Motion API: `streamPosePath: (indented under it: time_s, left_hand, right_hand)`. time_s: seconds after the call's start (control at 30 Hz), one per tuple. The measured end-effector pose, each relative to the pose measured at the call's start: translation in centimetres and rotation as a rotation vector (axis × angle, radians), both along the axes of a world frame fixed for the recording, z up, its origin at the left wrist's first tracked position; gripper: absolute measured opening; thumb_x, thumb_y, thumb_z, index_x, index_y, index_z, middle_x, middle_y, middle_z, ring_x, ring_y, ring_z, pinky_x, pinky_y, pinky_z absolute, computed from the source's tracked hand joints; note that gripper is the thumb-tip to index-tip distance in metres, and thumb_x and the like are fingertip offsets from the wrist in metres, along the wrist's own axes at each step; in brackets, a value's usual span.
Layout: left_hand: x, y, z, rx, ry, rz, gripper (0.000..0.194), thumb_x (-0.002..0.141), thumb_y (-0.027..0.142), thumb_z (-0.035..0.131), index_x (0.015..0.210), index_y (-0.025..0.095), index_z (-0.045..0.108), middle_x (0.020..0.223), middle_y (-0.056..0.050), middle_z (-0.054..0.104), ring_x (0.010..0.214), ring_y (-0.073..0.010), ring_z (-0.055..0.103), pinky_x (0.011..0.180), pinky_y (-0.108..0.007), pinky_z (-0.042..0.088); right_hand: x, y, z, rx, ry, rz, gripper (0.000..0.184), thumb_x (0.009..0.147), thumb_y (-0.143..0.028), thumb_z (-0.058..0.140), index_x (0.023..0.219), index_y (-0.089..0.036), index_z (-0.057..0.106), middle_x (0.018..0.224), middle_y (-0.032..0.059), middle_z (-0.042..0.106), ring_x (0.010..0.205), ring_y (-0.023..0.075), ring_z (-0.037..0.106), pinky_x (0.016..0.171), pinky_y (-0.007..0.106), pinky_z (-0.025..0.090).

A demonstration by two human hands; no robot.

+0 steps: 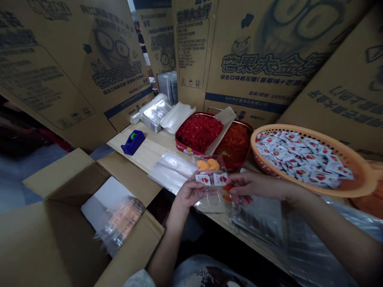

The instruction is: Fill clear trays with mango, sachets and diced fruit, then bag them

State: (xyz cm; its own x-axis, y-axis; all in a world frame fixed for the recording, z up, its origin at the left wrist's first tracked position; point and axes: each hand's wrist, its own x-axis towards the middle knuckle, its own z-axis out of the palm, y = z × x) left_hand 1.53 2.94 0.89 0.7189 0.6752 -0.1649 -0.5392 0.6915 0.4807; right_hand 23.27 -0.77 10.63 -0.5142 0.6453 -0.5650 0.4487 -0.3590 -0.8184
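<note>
The left hand [191,193] grips a clear plastic tray [210,204] — two rounded orange sweets [208,164] at twelve o'clock, two flat sachets [203,180] mid-tray — while the right hand [243,186], at three o'clock, pinches orange-red slivers [228,187].

You have one blue tape dispenser [133,142], one orange perforated basket [363,175], one red divided container [178,140] and one open carton [68,227]. Your clear tray [209,205] carries two sachets [202,179] and two orange candies [213,164]; the basket's sachets [302,157] defy counting.
</note>
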Motion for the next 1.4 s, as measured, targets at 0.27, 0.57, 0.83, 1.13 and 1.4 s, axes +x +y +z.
streamPosePath:
  time_s: [0.27,0.57,0.83,1.13,1.4]
  left_hand:
    - [0.3,0.0,-0.2,0.019,0.030,-0.019,0.057,0.056,0.001,0.057,0.109,0.021,0.056,0.100,-0.004,0.065,0.086,-0.0209,0.064,0.079,-0.038,0.050]
    - [0.8,0.0,0.1,-0.002,0.036,0.022,0.054,0.054,0.001,0.058,0.104,0.019,0.058,0.089,-0.002,0.065,0.074,-0.0136,0.062,0.069,-0.025,0.048]
    - [0.6,0.0,0.1,0.018,0.031,-0.022,0.045,0.055,0.003,0.059,0.098,0.018,0.060,0.089,-0.003,0.064,0.071,-0.0133,0.060,0.066,-0.026,0.048]
    - [0.9,0.0,-0.3,-0.005,0.046,-0.017,0.050,0.053,0.004,0.061,0.100,0.021,0.060,0.085,-0.001,0.063,0.065,-0.0124,0.057,0.061,-0.025,0.045]
    - [0.8,-0.2,0.3,-0.020,0.026,-0.017,0.062,0.055,0.002,0.060,0.113,0.024,0.055,0.085,-0.001,0.064,0.066,-0.0130,0.059,0.065,-0.028,0.047]
  right_hand:
    - [-2.6,0.5,1.9,0.085,0.023,0.040,0.032,0.075,-0.048,0.059,0.082,-0.017,0.052,0.064,-0.0025,0.054,0.052,0.0079,0.047,0.051,0.022,0.038]
    - [-6.8,0.8,0.3,0.180,-0.224,0.164,0.017,0.082,-0.027,0.046,0.069,-0.017,0.046,0.052,-0.0028,0.047,0.043,0.0072,0.042,0.041,0.019,0.031]
    - [-5.3,0.8,1.6,0.228,-0.325,0.131,0.023,0.081,-0.031,0.049,0.063,-0.018,0.046,0.050,-0.0029,0.045,0.041,0.0078,0.039,0.040,0.021,0.029]
    - [-5.2,0.7,2.0,0.230,-0.372,0.191,0.032,0.086,-0.038,0.041,0.062,-0.018,0.047,0.047,-0.0028,0.044,0.040,0.0078,0.038,0.041,0.021,0.028]
    - [-4.2,0.5,2.3,0.203,-0.363,0.153,0.053,0.086,-0.059,0.033,0.062,-0.016,0.053,0.045,-0.0006,0.046,0.037,0.0077,0.038,0.039,0.021,0.030]
